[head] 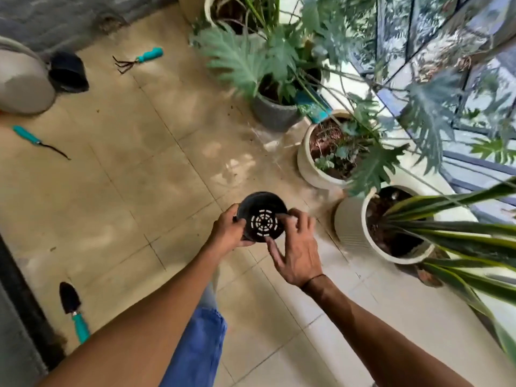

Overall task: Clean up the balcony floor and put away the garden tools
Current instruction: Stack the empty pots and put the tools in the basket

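Left hand: Our left hand [227,229] held the small black pot [262,217] by its side, with the fingers curled round it.
Right hand: Our right hand [297,247] was at the bottom of that pot. The fingers [282,218] were spread out and touched the holes there. They did not wrap round it.
Small black pot: We had it up off the floor, tipped so the bottom faced us. We could not see inside it.
Trowel: A trowel [74,311] with a blue-green handle lay on the floor [145,191] near our left side, by the dark door frame.
Long thin tool: Farther off on the left lay another tool [36,141] with a blue-green handle and a thin dark end.
Little rake: Far away lay a little rake [139,59] with bent claws.
Other black pot: One more black pot [68,71] lay tipped over, just beside a big grey bucket [23,82].
Plants: On the right, big pots with plants [329,152] stood in a row by the railing.
Dirt: We saw small bits of soil on the tiles near the plants.
How far along: We think the job had only just started. One pot was picked up. Three tools, the other pot and the soil were still left to do.
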